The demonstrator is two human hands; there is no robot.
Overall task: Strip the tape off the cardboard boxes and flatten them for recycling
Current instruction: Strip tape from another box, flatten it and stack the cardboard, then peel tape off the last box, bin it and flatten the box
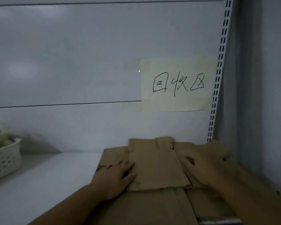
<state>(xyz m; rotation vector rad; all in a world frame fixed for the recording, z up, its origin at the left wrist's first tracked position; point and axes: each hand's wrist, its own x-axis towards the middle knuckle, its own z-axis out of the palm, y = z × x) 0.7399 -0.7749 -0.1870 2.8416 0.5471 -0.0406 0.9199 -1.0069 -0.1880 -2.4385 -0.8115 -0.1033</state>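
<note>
Two hands, left (116,177) and right (199,169), flat, open, pressing flattened cardboard (157,166), gripping nothing

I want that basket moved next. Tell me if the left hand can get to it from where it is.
Probably yes: the left hand rests on the flattened cardboard, and only bare shelf lies between it and the basket.

cardboard (157,166): plain brown
paper sign (177,85): pale yellow, black handwriting
basket (5,161): white, small holes pattern
shelf (55,172): white
</note>
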